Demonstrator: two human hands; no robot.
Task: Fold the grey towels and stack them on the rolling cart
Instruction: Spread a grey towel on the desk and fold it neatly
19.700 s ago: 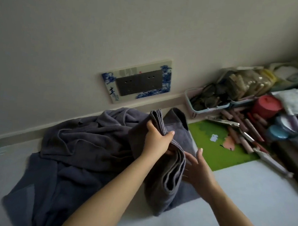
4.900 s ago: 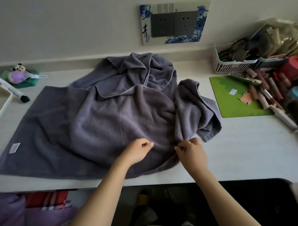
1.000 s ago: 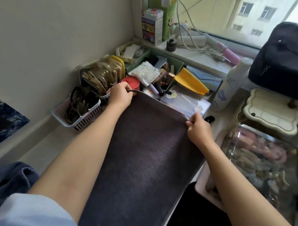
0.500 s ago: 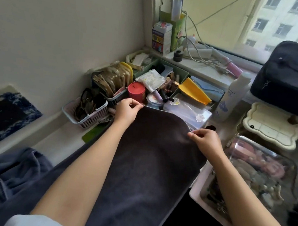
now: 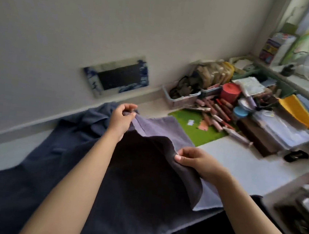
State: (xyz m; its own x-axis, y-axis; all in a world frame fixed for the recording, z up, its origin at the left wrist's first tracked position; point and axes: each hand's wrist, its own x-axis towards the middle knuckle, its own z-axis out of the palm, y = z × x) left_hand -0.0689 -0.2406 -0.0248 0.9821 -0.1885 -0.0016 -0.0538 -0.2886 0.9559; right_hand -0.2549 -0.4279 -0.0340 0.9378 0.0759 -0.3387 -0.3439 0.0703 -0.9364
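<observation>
Clearly folding is only beginning: the left hand (image 5: 121, 120) and right hand (image 5: 195, 162) are each pinching an edge of the towel (image 5: 144, 173) lying across the tabletop (image 5: 249, 165); no cart is showing.

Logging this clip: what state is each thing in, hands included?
Left hand: pinching the towel's far corner.
Right hand: pinching the towel's edge.
Grey towel: held up, partly folded over.
Other towel: crumpled by the wall.
Red container: lid on.

No lettering reads clearly anywhere (all too blurred).
</observation>
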